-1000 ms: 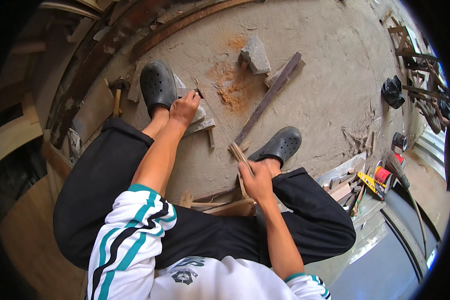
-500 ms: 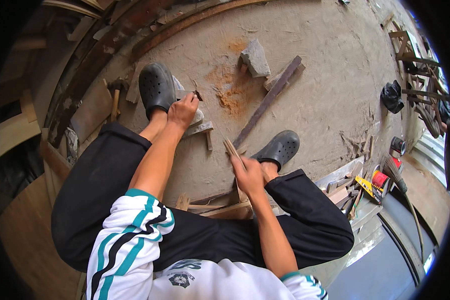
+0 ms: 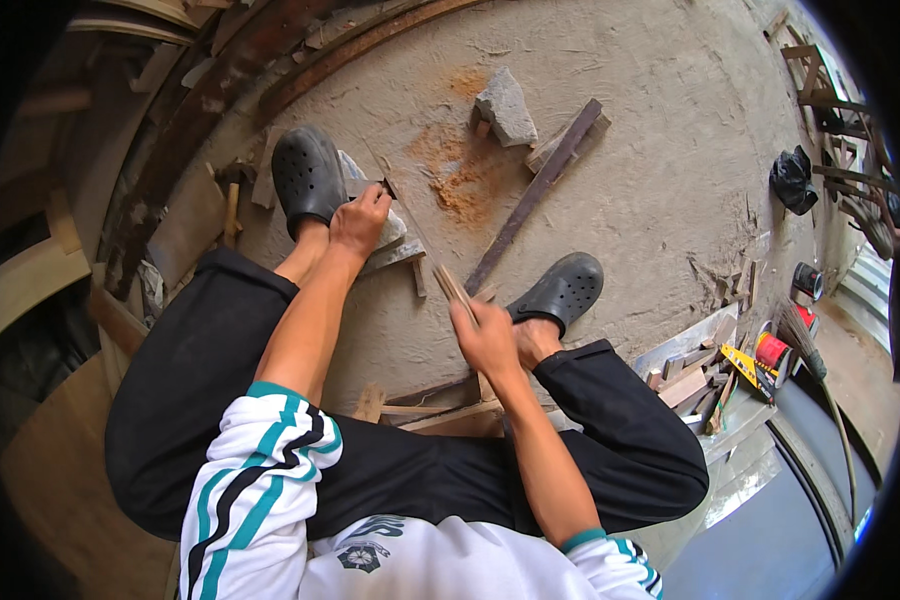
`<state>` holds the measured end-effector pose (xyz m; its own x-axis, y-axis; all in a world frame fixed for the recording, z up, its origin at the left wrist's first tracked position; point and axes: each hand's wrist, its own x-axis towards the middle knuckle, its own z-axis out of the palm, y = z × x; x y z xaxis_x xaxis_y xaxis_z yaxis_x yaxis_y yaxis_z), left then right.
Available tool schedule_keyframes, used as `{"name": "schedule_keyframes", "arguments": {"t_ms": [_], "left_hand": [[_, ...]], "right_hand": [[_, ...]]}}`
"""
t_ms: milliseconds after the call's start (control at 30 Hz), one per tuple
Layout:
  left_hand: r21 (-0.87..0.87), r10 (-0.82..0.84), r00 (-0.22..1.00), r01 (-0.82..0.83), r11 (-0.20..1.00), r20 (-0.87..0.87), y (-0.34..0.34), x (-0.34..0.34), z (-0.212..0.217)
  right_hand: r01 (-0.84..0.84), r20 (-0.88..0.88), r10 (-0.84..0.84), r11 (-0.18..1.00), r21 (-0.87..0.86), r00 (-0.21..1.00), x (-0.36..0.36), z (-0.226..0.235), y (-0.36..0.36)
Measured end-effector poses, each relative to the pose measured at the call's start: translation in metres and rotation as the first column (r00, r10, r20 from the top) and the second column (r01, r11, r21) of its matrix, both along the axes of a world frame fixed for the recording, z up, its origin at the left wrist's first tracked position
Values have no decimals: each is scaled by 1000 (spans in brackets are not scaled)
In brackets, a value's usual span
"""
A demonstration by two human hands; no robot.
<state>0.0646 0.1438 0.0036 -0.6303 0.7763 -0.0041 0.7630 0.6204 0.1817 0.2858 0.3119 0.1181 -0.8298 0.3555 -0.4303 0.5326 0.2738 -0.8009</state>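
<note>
My right hand (image 3: 488, 337) is wrapped round the wooden handle (image 3: 451, 284) of a long, thin-bladed tool. Its narrow blade (image 3: 410, 215) runs forward and left, passing close by the fingers of my left hand (image 3: 358, 222). Those fingers are closed on a small flat strip (image 3: 363, 187) with a dark end, beside my left clog (image 3: 307, 178). Whether the blade touches the strip is too fine to tell. Under and beside my left hand lie pale blocks (image 3: 398, 250), partly hidden. My right clog (image 3: 562, 290) rests just beyond my right hand.
Orange-brown dust (image 3: 460, 195) lies on the concrete floor ahead, near a grey stone block (image 3: 508, 108) and a long dark wooden bar (image 3: 540, 190). Wood scraps (image 3: 685, 380), a yellow-handled tool (image 3: 745, 372) and a broom (image 3: 805, 345) are at right. Boards (image 3: 60, 240) crowd the left.
My right hand has pushed the tool slightly forward and left, and its thin blade now shows past my left fingers. My left hand stays closed on the strip; the view has shifted a little.
</note>
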Motion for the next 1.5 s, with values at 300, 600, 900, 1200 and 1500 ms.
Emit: {"name": "schedule_keyframes", "arguments": {"t_ms": [300,600,900,1200,1500], "left_hand": [[-31,-11,1000,11,999,-4,9,0,11],[10,13,998,-13,1000,-69,3,2,6],[37,54,997,-52,998,-50,-15,0,0],[53,7,996,-2,999,-92,-9,1,6],[32,-14,999,16,999,-47,7,3,5]], "right_hand": [[32,-13,-32,999,-27,999,-13,-6,-2],[22,-26,-23,999,-25,999,22,-2,-6],[71,57,-61,982,-177,996,35,38,5],[81,-10,-83,988,-131,996,45,31,-3],[52,-33,-53,998,-23,998,-19,-10,-4]]}}
